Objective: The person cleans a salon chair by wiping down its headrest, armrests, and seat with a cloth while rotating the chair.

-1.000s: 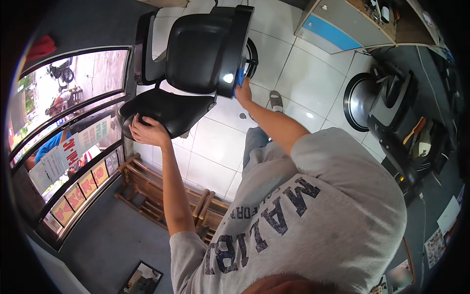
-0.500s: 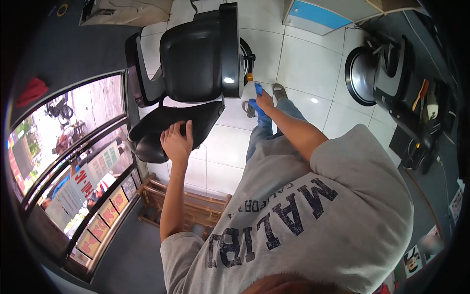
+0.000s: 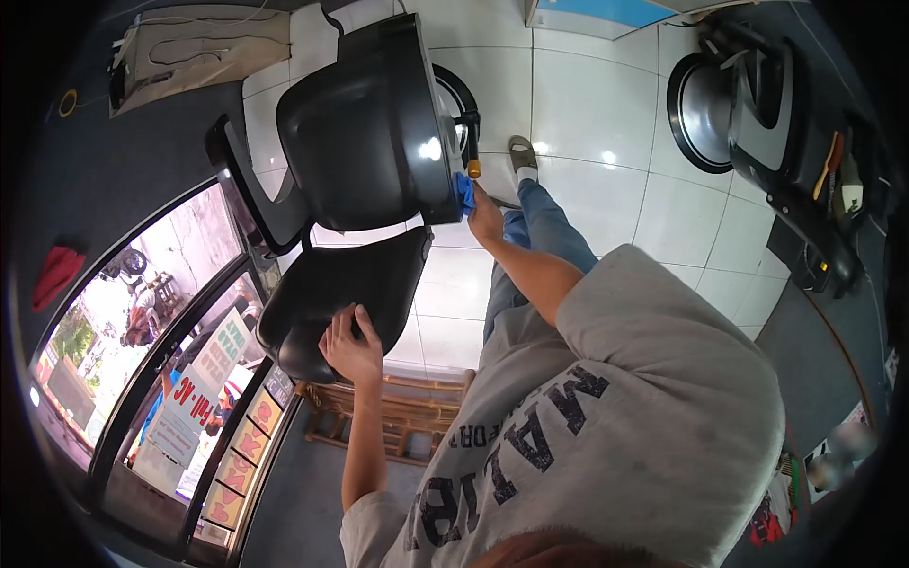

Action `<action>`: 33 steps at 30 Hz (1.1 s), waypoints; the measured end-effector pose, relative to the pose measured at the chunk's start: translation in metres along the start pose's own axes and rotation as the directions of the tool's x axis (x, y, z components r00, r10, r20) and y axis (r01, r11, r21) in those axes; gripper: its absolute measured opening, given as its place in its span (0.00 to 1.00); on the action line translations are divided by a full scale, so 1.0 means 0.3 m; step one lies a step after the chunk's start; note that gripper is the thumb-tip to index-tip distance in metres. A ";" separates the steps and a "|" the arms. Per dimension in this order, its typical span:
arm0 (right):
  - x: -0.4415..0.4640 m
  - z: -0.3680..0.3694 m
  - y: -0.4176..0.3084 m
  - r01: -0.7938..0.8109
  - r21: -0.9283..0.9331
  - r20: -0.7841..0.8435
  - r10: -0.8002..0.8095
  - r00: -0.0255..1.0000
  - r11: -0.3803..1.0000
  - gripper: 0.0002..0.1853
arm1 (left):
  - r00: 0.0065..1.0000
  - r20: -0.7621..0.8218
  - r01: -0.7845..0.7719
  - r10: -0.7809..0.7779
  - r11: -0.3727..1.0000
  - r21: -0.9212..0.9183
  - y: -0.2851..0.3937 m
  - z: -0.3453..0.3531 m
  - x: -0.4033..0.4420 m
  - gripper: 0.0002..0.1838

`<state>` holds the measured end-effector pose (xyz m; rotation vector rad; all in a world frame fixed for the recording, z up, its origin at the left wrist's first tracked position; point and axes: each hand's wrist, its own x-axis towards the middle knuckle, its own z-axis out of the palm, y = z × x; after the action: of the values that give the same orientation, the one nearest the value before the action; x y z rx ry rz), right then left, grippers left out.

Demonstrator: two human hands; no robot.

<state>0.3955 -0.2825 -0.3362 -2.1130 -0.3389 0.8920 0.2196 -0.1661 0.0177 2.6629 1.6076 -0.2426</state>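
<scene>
A black barber chair (image 3: 346, 142) stands in front of me, its padded backrest (image 3: 331, 293) nearest to me. My left hand (image 3: 352, 346) lies on top of the backrest, fingers stretched over the black padding. In my right hand (image 3: 486, 216) is a bunched blue cloth (image 3: 464, 194), pressed against the side of the chair's right armrest (image 3: 437, 123). Just beyond the cloth is the orange-brown tip of a lever (image 3: 474, 168) beside the chair. My right fingers are partly hidden by the cloth and armrest.
A bamboo bench (image 3: 398, 417) stands close behind the chair. Left is a window (image 3: 161, 322) with signs on it. On the right are a second chair's round metal base (image 3: 703, 114) and a counter-like black surface holding tools. A blue-fronted cabinet (image 3: 592, 14) stands ahead on white tiles.
My right hand has brought the blue cloth from beside the armrest onto its side. My left hand stays on the backrest. The view has shifted and turned slightly.
</scene>
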 end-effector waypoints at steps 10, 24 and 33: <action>0.286 -0.017 0.219 -0.158 -0.068 0.250 0.170 0.953 0.985 0.16 | 0.999 0.009 0.044 -0.044 0.999 0.015 0.019 -0.003 0.006 0.16; 0.266 0.150 0.241 -0.056 -0.087 0.178 0.071 0.982 0.995 0.16 | 0.996 0.041 0.079 -0.079 0.997 0.013 0.055 -0.024 0.019 0.17; 0.168 -0.229 0.402 -0.041 -0.100 0.184 0.059 0.981 0.994 0.18 | 0.996 0.041 0.076 -0.075 0.997 -0.031 0.061 -0.027 0.026 0.15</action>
<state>0.4724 -0.3742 -0.4229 -2.1380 -0.4349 1.1283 0.2404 -0.1671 0.0235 2.5601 1.6872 -0.2675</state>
